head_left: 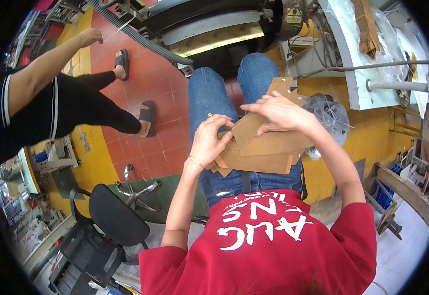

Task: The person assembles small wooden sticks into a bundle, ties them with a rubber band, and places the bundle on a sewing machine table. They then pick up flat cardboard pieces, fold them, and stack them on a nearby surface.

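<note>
Several overlapping flat brown pieces [268, 147], like thin leather or card with straight cut edges, lie across my lap. My left hand [211, 135] is at their left side, its thumb and fingers closed on the edge of a brown piece near the middle. Over the upper part of the pieces rests my right hand [282, 114], palm down, with fingers stretched out and thumb apart. One piece with small pale marks sticks out beyond the right hand. The undersides of the pieces are hidden.
In front of my knees stands a dark machine [214, 29] with a hose. A white-topped table [357, 83] holds plastic wrap at right, above a clear plastic bag [330, 118]. To the left are an office chair [118, 214] and a person in black [72, 101] standing nearby.
</note>
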Demonstrator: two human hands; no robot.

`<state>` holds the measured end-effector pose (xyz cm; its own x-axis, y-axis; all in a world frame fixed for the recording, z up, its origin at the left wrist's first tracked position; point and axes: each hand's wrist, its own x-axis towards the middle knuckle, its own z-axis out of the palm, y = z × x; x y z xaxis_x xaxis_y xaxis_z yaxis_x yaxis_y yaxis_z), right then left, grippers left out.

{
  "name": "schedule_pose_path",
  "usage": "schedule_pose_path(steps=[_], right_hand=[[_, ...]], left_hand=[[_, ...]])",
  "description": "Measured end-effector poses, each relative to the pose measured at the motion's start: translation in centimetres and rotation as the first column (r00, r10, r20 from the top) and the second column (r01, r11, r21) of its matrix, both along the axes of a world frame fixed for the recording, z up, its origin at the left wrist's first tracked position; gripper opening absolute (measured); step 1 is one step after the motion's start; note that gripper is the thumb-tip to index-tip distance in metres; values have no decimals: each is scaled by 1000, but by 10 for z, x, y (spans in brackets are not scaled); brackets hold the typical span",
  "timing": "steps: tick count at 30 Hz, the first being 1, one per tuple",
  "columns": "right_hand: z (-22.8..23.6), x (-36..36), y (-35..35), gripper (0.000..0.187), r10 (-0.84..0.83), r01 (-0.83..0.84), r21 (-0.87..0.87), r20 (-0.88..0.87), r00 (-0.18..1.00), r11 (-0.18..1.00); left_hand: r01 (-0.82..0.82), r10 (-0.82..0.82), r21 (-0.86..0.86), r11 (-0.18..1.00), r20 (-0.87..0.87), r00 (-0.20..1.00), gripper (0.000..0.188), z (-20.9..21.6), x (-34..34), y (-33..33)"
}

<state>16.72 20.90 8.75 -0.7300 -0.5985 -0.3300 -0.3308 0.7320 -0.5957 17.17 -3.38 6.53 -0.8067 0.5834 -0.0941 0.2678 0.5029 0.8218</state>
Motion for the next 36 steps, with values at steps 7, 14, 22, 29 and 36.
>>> schedule_pose_path(steps=[7,14,22,29,36], right_hand=[[-16,6,9,53,7,-21,-69,-194,981,997],[-28,5,2,50,26,-40,-106,-126,992,994],[25,1,25,39,-275,247,-180,-151,949,952],[95,51,95,36,-527,587,-455,267,807,669],[32,77,10,35,-207,180,-168,-162,965,969]], left_hand=[[-285,242,96,954,315,918,14,3,-2,5],[-11,32,-132,991,164,986,23,-1,5,1],[-271,162,202,941,434,886,27,14,6,0],[180,-206,-252,951,-79,975,42,6,30,27],[199,-215,-142,970,-107,971,20,13,32,30]])
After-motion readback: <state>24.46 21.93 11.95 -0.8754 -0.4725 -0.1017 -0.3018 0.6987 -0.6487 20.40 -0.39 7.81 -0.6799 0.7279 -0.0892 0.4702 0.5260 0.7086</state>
